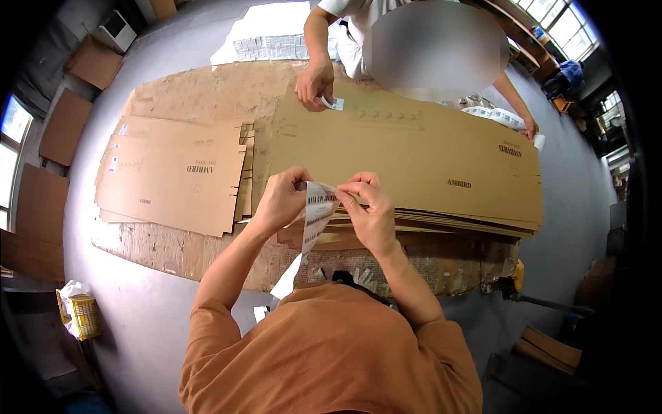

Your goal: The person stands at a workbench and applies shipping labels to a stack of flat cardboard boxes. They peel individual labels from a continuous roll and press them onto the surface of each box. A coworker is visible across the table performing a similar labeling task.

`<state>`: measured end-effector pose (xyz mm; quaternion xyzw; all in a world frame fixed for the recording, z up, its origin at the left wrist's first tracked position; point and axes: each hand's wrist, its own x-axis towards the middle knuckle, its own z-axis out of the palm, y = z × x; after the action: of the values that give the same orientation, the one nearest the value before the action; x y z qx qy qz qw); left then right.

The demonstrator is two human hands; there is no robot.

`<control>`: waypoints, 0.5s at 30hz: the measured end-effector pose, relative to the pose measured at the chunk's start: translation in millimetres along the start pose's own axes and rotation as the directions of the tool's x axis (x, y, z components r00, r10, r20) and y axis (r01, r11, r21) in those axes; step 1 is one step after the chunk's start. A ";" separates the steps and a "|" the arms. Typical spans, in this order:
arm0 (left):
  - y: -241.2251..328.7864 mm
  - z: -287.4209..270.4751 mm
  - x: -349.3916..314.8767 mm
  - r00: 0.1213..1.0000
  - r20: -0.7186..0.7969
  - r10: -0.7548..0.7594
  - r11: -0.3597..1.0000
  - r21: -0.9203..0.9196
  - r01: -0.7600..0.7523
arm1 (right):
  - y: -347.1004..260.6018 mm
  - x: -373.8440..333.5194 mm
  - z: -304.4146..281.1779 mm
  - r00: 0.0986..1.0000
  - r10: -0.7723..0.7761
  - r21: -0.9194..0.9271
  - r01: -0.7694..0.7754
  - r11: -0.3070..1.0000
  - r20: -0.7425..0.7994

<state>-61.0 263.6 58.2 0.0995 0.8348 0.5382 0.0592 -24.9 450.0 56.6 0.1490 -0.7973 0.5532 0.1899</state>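
Note:
A strip of white printed labels point(317, 214) hangs between my hands, its lower end trailing toward my waist. My left hand point(281, 200) pinches its upper left edge. At its upper right edge, the thumb and fingers of my right hand point(372, 212) are closed on the same strip. Just beyond my hands lies a stack of flat brown cardboard sheets point(414, 165) with dark print. Across it, a co-worker's hand point(316, 84) holds a small white label point(336, 103) over the top sheet. The co-worker's other hand point(529, 130) is by a white roll point(539, 141).
A second pile of flat cardboard sheets point(172, 172), some with small labels, lies left on the worn table point(172, 86). White bundles point(270, 45) are stacked behind it. A label strip point(493, 116) lies near the co-worker. A yellow basket point(85, 316) stands at the lower left.

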 end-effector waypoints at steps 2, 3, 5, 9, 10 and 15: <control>-12.0 -2.1 10.1 0.999 -0.046 -0.004 0.992 0.125 0.010 | 3.8 12.7 -5.8 0.998 0.044 0.009 -0.045 0.999 0.040; -22.8 -2.7 14.3 0.996 -0.086 -0.011 0.988 0.153 0.024 | -0.4 18.4 -12.2 0.957 0.279 -0.009 -0.280 0.960 0.084; -48.1 -1.0 22.3 0.986 -0.164 -0.011 0.978 0.204 0.045 | 24.4 37.3 -20.5 0.918 0.397 0.112 -0.397 0.911 0.027; -58.6 7.6 21.4 0.982 -0.153 0.108 0.924 0.380 -0.043 | 80.6 100.2 -38.7 0.843 0.535 0.311 -0.524 0.793 0.054; -61.8 12.4 21.7 0.981 -0.151 0.123 0.905 0.423 -0.048 | 94.9 112.4 -38.8 0.827 0.555 0.267 -0.557 0.786 0.090; -66.0 22.8 19.0 0.942 -0.224 0.249 0.863 0.492 -0.111 | 146.4 149.4 -8.0 0.765 0.610 0.072 -0.634 0.770 0.209</control>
<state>-81.6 261.8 -11.2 0.1122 0.9273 0.3301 -0.1363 -221.3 503.7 8.2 -0.0638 -0.7744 0.6236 -0.0852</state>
